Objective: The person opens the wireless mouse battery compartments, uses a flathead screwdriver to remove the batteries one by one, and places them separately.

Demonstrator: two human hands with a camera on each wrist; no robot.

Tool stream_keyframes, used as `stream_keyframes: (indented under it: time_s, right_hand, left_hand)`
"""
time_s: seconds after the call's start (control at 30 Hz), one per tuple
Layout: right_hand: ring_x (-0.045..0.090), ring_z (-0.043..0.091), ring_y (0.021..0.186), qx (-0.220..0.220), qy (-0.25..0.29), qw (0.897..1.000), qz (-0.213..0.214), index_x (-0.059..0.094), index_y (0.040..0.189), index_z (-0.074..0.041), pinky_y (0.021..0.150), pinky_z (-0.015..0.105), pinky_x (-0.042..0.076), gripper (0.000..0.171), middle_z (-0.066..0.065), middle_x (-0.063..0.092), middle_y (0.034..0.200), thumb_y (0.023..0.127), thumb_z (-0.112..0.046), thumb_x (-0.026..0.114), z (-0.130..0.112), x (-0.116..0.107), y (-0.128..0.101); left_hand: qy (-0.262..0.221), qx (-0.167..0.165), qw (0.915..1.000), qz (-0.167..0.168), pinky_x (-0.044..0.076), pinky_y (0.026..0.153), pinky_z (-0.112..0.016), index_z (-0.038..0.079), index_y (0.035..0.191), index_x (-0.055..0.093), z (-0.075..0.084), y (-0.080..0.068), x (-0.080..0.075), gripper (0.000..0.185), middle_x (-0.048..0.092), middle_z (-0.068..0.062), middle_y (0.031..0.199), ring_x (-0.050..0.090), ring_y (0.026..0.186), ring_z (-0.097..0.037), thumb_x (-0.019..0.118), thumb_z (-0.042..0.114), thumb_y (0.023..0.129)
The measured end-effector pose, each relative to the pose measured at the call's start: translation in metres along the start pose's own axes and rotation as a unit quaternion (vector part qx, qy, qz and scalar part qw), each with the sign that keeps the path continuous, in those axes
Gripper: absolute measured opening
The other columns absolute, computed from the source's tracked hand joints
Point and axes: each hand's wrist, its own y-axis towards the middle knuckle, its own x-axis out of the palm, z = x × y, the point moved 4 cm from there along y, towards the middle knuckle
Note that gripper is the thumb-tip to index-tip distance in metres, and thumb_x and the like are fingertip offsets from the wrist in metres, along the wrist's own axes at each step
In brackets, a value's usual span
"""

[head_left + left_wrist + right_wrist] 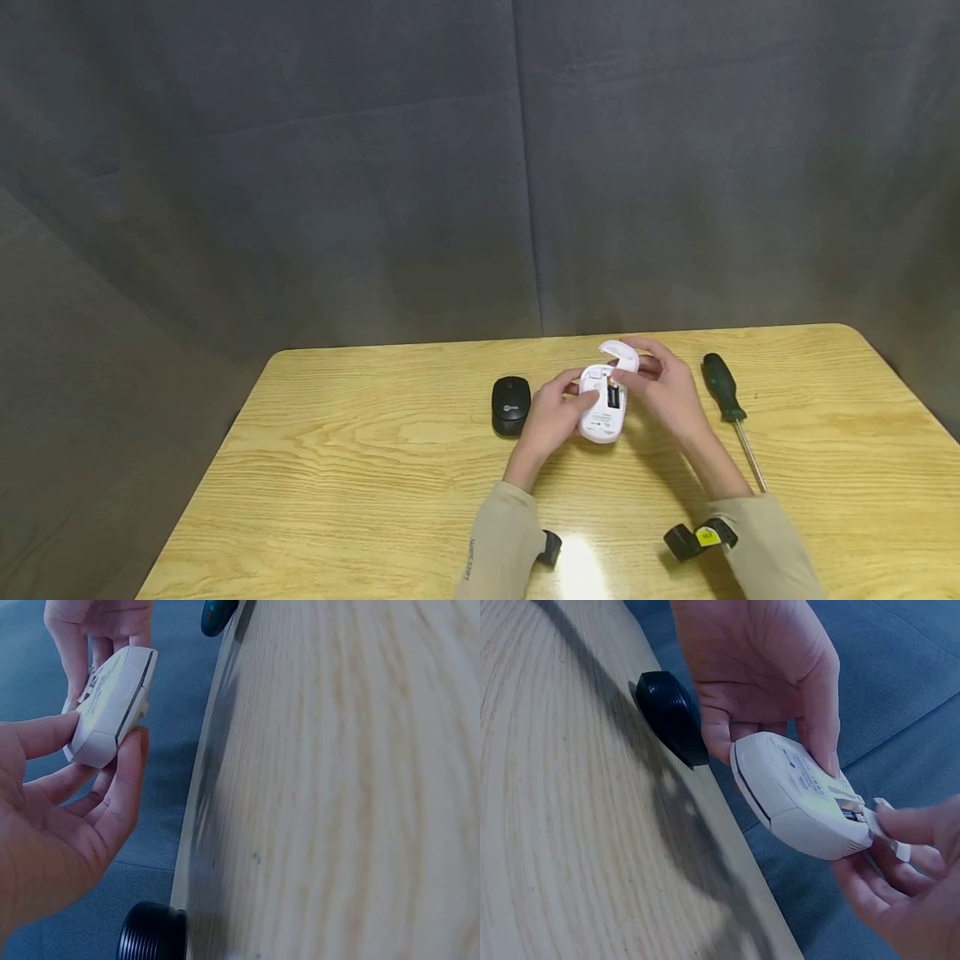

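White plastic fills both hands: a white mouse point(602, 408) is held underside up above the middle of the wooden table point(360, 442), nearer the far edge than the near one. The left hand point(551, 417) grips it from the left side, thumb curled over the upturned base and fingers wrapped round the shell beneath; the left wrist view shows that thumb and fingers pinching the mouse point(112, 705) between them. The right hand point(663, 387) pinches the battery cover point(621, 354), a small white lid, which is tilted up at the far end of the mouse and, in the right wrist view, sits at the edge of the open compartment point(851, 808), where a dark battery with a metal contact shows. Whether the lid is still hooked to the body I cannot tell.

Just left of the left hand a black mouse point(511, 404) lies flat on the table, close to but apart from it. Right of the right hand a screwdriver point(731, 412) with a dark green handle lies with its handle towards the far edge and its shaft pointing to the near right.
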Motion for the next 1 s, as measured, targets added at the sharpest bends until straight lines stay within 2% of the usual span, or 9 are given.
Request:
stream_keyframes:
  time_s: [0.13,0.27,0.4,0.5,0.6,0.77,0.87,1.0]
  right_hand:
    - [0.069,0.003,0.075,0.016,0.094,0.995,0.039,0.057,0.135,0.011,0.075,0.027,0.06,0.042,-0.004,0.072,0.083,0.096,0.002,0.07,-0.001,-0.009,0.0]
    - [0.069,0.007,0.068,0.032,0.139,0.988,0.064,0.056,0.132,0.012,0.07,0.026,0.06,0.04,-0.006,0.07,0.076,0.095,0.005,0.07,0.001,-0.02,0.001]
    - [0.067,0.005,0.072,0.044,0.094,0.993,0.062,0.057,0.134,0.012,0.071,0.025,0.06,0.041,-0.008,0.068,0.08,0.096,0.003,0.069,0.007,-0.03,0.0]
    - [0.064,0.003,0.074,0.042,0.038,0.998,0.041,0.056,0.137,0.014,0.073,0.024,0.06,0.043,-0.006,0.065,0.084,0.098,0.001,0.068,0.01,-0.034,-0.001]
    - [0.063,0.002,0.075,0.046,0.008,0.999,0.012,0.055,0.137,0.016,0.072,0.025,0.06,0.043,-0.001,0.064,0.088,0.098,0.001,0.067,0.014,-0.034,-0.001]
    - [0.066,0.006,0.073,0.059,-0.027,0.997,-0.04,0.057,0.131,0.018,0.069,0.028,0.061,0.041,0.008,0.068,0.091,0.096,0.002,0.07,0.021,-0.032,0.0]
    - [0.067,0.009,0.072,0.047,-0.073,0.995,-0.055,0.061,0.126,0.018,0.066,0.028,0.06,0.037,0.018,0.07,0.096,0.094,0.002,0.072,0.025,-0.033,-0.001]
    - [0.07,0.015,0.075,0.038,-0.127,0.987,-0.087,0.065,0.122,0.018,0.065,0.029,0.061,0.032,0.027,0.07,0.104,0.093,0.005,0.072,0.032,-0.034,-0.004]
  left_hand:
    - [-0.001,-0.001,1.0,0.006,0.057,0.056,-0.031,0.001,0.135,0.065,0.001,0.0,0.001,0.04,0.062,-0.004,0.098,0.055,0.067,-0.006,0.069,0.016,0.098]
    - [-0.007,-0.003,0.9999,0.014,0.056,0.054,-0.029,0.001,0.135,0.065,0.002,0.001,0.0,0.04,0.062,-0.005,0.098,0.055,0.068,-0.007,0.069,0.014,0.097]
    - [-0.015,-0.011,0.9997,0.014,0.055,0.055,-0.028,0.002,0.136,0.065,0.002,0.001,-0.002,0.04,0.061,-0.004,0.098,0.054,0.068,-0.007,0.069,0.014,0.098]
    - [-0.017,-0.013,0.9997,0.014,0.056,0.055,-0.028,0.002,0.137,0.064,0.001,0.001,-0.004,0.041,0.061,-0.005,0.099,0.055,0.069,-0.008,0.069,0.014,0.098]
    - [-0.019,-0.014,0.9996,0.018,0.056,0.056,-0.029,0.002,0.136,0.065,0.0,0.0,-0.006,0.041,0.062,-0.006,0.1,0.056,0.07,-0.008,0.069,0.014,0.098]
    - [-0.014,-0.016,0.9994,0.026,0.055,0.056,-0.029,0.003,0.135,0.066,-0.004,0.001,-0.008,0.039,0.065,-0.007,0.098,0.057,0.071,-0.009,0.07,0.016,0.098]
    - [-0.012,-0.018,0.9993,0.03,0.054,0.057,-0.028,0.004,0.134,0.067,-0.005,0.001,-0.009,0.039,0.066,-0.007,0.097,0.058,0.07,-0.01,0.07,0.018,0.098]
    - [0.005,-0.015,0.9991,0.04,0.051,0.065,-0.025,0.005,0.132,0.069,-0.004,0.001,-0.01,0.038,0.069,-0.007,0.097,0.059,0.076,-0.01,0.069,0.021,0.098]
